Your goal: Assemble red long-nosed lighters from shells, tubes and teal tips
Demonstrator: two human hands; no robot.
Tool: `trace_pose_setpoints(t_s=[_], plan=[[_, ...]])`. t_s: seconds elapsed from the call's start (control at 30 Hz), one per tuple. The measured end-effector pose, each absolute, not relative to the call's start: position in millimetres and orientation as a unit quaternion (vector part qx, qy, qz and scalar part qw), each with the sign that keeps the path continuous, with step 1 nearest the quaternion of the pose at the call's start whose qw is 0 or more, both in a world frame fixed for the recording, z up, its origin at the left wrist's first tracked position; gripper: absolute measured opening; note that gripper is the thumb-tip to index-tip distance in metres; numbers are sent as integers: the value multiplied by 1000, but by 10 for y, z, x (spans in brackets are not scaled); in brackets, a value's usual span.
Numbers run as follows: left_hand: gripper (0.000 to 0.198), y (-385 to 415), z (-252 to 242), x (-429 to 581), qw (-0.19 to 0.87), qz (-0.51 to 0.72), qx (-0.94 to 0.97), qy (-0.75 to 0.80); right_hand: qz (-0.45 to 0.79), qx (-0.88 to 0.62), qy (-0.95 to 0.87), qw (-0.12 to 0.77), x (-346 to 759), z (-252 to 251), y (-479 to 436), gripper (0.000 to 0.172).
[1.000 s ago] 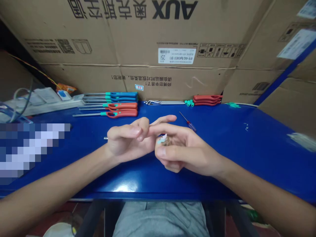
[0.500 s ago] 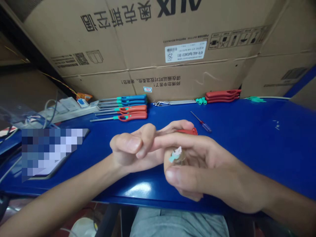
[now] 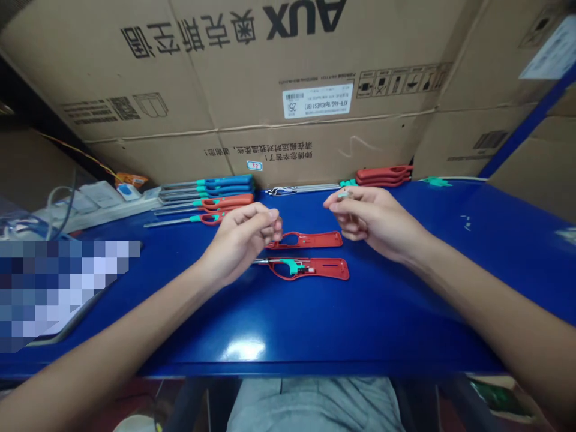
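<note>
Two red lighter shell halves lie side by side on the blue table (image 3: 405,312): the far half (image 3: 310,240) is bare, the near half (image 3: 310,268) holds a teal trigger and a metal tube. My left hand (image 3: 243,240) hovers just left of them, fingers curled with the tips pinched together; I cannot make out what is in them. My right hand (image 3: 373,219) hangs above the table to the right of the shells, pinching a small pale teal part (image 3: 344,193) between thumb and forefinger.
Finished blue and red long-nosed lighters (image 3: 211,195) lie in a row at the back left. Red shell halves (image 3: 382,175) and metal tubes (image 3: 301,189) sit at the back centre. Cardboard boxes (image 3: 288,90) wall the rear. A power strip (image 3: 103,201) lies far left.
My hands have come apart; they were joined near the table's front edge. The right hand moved up and away with the small part. The two red shells now show between them.
</note>
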State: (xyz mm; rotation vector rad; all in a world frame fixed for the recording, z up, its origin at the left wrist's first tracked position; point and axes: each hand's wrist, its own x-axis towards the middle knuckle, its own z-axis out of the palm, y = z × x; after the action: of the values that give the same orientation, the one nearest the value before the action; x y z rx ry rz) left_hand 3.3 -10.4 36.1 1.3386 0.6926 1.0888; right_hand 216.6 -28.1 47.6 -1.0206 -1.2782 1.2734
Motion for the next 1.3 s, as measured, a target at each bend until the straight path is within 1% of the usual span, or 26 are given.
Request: trace_pose_setpoints(t_s=[0.07,0.17,0.23,0.27,0.33,0.43,0.53,0.63,0.73,0.87,1.0,1.3], plan=[[21,-69,312,15,526,448,645,327,497,-459,-554,486,2192,455,-242,8],[19,-63,255,-17,343,404,771,353,451,-496,-609,424,2176,415,-241,15],[15,-74,228,-38,212,359,849,324,426,-500,-644,392,2165,386,-252,20],[12,-81,217,-47,164,330,880,300,415,-496,-660,382,2166,374,-256,20],[12,-95,202,-54,114,269,921,259,385,-481,-700,360,2183,358,-263,18],[24,-117,184,-37,102,195,944,247,337,-451,-770,299,2230,364,-273,13],[34,-128,155,-5,93,161,949,255,284,-438,-819,237,2259,395,-293,5],[32,-127,118,15,90,153,950,257,245,-438,-843,192,2255,422,-315,15],[29,-130,97,17,94,154,950,254,236,-447,-848,160,2242,415,-321,22],[28,-148,100,14,104,149,953,241,200,-469,-848,145,2245,369,-295,25],[26,-158,104,10,109,138,958,227,161,-477,-853,136,2248,348,-274,24],[22,-171,96,11,107,134,957,234,135,-471,-862,125,2223,349,-314,25]])
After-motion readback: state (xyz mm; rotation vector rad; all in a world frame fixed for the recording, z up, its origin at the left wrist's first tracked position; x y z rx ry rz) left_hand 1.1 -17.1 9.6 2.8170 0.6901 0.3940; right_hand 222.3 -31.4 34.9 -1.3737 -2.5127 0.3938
